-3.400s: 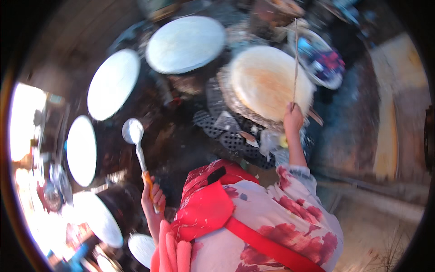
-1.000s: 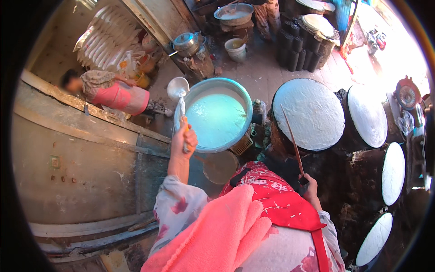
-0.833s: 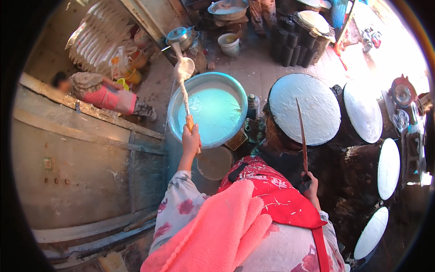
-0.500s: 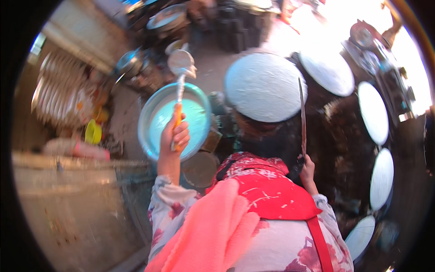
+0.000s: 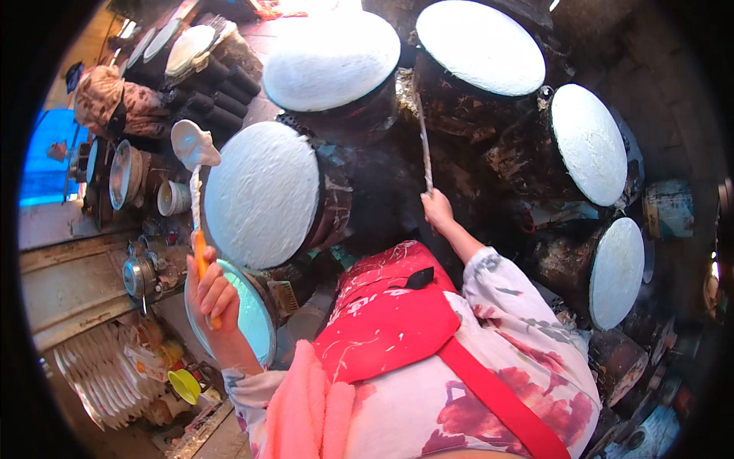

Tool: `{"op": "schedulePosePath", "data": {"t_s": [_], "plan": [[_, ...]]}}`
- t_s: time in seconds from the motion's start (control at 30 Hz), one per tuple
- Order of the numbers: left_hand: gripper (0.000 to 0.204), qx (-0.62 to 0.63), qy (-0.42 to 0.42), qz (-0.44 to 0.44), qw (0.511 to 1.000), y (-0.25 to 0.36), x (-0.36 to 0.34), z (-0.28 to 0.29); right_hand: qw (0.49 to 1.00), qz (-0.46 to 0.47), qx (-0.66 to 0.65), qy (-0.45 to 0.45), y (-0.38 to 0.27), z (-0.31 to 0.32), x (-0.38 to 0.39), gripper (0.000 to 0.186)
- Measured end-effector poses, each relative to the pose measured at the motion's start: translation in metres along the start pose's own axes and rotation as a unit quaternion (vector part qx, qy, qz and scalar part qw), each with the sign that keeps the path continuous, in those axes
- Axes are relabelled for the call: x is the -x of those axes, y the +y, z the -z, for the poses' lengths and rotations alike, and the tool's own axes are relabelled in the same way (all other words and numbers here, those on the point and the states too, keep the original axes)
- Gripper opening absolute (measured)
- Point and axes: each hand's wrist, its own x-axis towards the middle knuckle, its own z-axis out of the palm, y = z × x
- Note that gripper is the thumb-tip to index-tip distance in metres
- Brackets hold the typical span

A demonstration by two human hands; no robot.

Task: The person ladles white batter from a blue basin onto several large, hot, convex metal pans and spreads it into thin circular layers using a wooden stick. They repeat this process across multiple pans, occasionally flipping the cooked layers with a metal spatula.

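My left hand [image 5: 212, 287] is wrapped around the orange handle of a ladle [image 5: 193, 145], held up with its bowl coated in pale batter. Below that hand is a pale blue tub [image 5: 270, 325] of whitish batter, partly hidden by the hand and forearm. My right hand [image 5: 437, 212] grips a long, narrow blade [image 5: 425, 145] that points away from me. Its tip is near the gap between two round griddles at the back. The nearest round griddle [image 5: 262, 195], covered with a white layer, lies between the ladle and the blade.
More white-topped round griddles stand on dark drums in an arc: back centre [image 5: 332, 61], back right [image 5: 482, 46], right [image 5: 589, 145] and lower right [image 5: 616, 274]. Stacked white plates [image 5: 99, 371] and a yellow-green cup [image 5: 184, 386] are at lower left. A kettle [image 5: 139, 274] sits left.
The view has swung right, bringing the griddles further left and more into view. Both hands keep hold of the ladle and the blade, which stay raised.
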Motion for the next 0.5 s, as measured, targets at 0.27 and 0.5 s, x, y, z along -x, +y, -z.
{"op": "schedulePosePath", "data": {"t_s": [0.27, 0.5], "plan": [[0.041, 0.064, 0.081, -0.018, 0.994, -0.047, -0.055, -0.058, 0.994, 0.061, -0.044, 0.085, -0.036, -0.073, -0.210, 0.029], [0.041, 0.047, 0.171, -0.110, 0.978, -0.077, -0.077, -0.087, 0.941, -0.121, -0.312, -0.046, -0.084, -0.090, -0.255, 0.031]]}}
